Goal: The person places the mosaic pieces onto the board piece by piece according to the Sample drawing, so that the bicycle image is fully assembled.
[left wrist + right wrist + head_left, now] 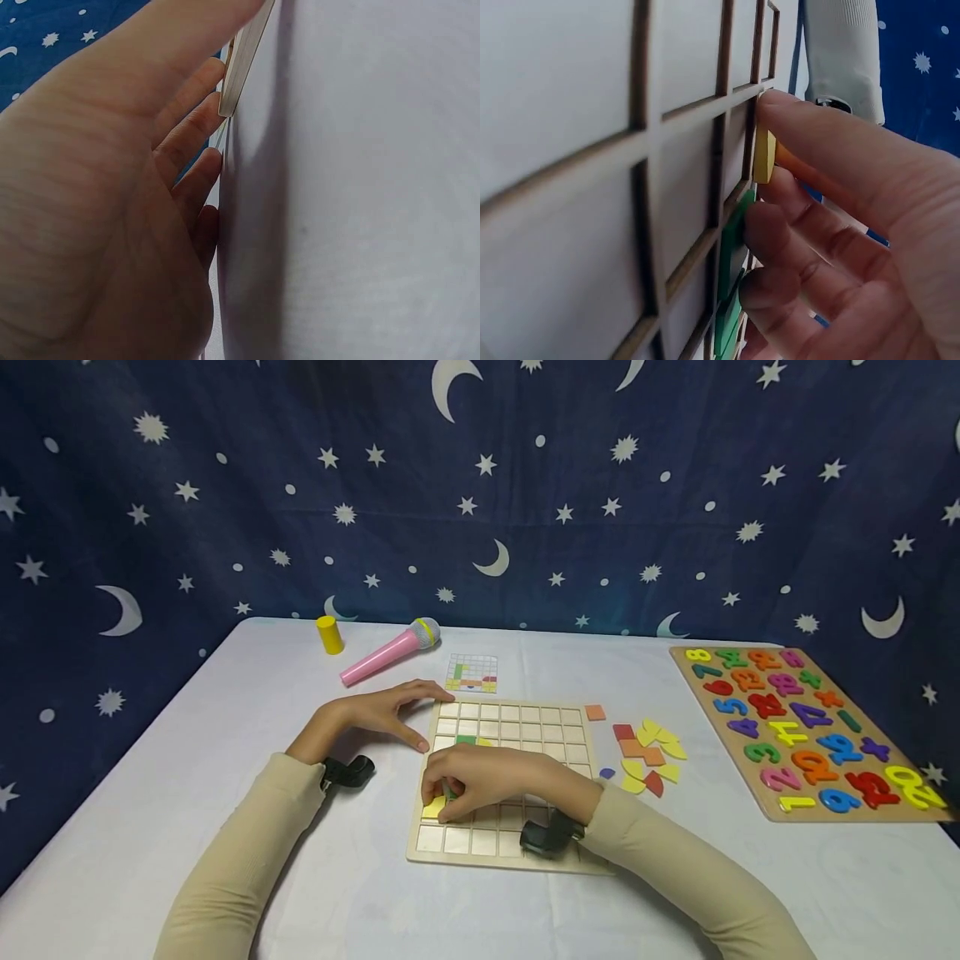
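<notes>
On my head feed, the wooden grid board (483,839) lies flat on the white tabletop (360,885), and I take my clock from its middle. The person's right hand (487,779) reaches across it, pinching a yellow piece (765,154) between thumb and finger over the cells between 8 and 9 o'clock. My right wrist feed shows green pieces (735,244) in the grid right by those fingertips. The left hand (382,710) is at 10 o'clock, grasping nothing, its fingers extended along the board's edge; I cannot tell whether they press on it.

At 11 o'clock, just beyond the board, I see a pattern card (472,673); farther out, toward 10, lie a pink microphone (386,654) and an upright yellow cylinder (330,635). Loose coloured pieces (632,748) are scattered near 3 o'clock, and well beyond them rests a number puzzle (761,777).
</notes>
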Available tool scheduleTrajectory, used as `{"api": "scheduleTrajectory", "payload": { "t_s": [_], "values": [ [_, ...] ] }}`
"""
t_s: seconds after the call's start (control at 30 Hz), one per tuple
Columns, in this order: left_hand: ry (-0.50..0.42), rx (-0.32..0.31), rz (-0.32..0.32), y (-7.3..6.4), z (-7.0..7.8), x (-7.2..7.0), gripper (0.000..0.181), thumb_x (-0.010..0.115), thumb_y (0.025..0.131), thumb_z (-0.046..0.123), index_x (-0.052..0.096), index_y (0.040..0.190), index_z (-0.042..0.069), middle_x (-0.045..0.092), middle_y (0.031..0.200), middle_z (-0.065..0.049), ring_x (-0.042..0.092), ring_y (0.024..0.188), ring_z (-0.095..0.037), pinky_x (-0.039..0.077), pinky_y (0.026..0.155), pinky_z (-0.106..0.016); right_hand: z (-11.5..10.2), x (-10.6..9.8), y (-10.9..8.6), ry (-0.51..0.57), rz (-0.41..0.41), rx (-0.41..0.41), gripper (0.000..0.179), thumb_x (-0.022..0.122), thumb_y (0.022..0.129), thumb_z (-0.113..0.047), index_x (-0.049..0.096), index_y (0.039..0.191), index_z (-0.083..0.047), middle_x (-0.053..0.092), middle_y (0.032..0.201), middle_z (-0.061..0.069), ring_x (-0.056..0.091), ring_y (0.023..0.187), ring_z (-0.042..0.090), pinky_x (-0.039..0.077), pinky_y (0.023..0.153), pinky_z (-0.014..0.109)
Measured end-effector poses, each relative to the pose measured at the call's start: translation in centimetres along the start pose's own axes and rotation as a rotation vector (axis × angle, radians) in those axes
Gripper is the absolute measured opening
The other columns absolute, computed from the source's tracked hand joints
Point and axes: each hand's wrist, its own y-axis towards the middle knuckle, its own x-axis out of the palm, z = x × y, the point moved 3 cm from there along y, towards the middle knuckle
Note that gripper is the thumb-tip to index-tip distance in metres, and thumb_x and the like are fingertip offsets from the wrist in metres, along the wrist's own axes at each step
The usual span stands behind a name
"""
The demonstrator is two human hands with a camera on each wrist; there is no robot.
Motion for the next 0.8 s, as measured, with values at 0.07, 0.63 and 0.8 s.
{"api": "scheduleTrajectory", "payload": {
  "t_s": [0.07, 0.63, 0.8],
  "values": [
    [-0.002, 0.006, 0.000, 0.0, 0.1, 0.0, 0.080, 0.082, 0.080, 0.027, 0.041, 0.148, 0.015, 0.033, 0.152, -0.009, 0.020, 0.144, -0.030, 0.013, 0.117, -0.056, 0.0, 0.1, 0.1, 0.003, 0.001, 0.011, 0.017, 0.075, 0.087, -0.014, 0.068, 0.100, -0.007, 0.062, 0.094, -0.002, 0.047, 0.069, 0.001, 0.043, 0.066, 0.014],
    [0.012, -0.017, -0.005, 0.1, 0.1, -0.1, 0.080, 0.082, 0.080, 0.031, 0.041, 0.148, 0.017, 0.033, 0.153, -0.008, 0.019, 0.145, -0.029, 0.012, 0.117, -0.055, 0.6, 0.0, -1.4, 0.057, -0.006, -0.028, 0.024, 0.073, 0.089, -0.016, 0.069, 0.112, -0.008, 0.063, 0.104, 0.001, 0.050, 0.070, -0.003, 0.046, 0.065, 0.015],
    [0.020, -0.036, -0.001, -0.1, 0.1, -0.1, 0.080, 0.082, 0.079, 0.033, 0.041, 0.147, 0.019, 0.032, 0.154, -0.007, 0.018, 0.145, -0.029, 0.013, 0.117, -0.057, 1.1, -0.3, -2.6, 0.080, 0.017, -0.022, 0.023, 0.072, 0.089, -0.016, 0.069, 0.111, -0.008, 0.064, 0.103, 0.000, 0.053, 0.073, -0.003, 0.048, 0.068, 0.017]
  ]
}}
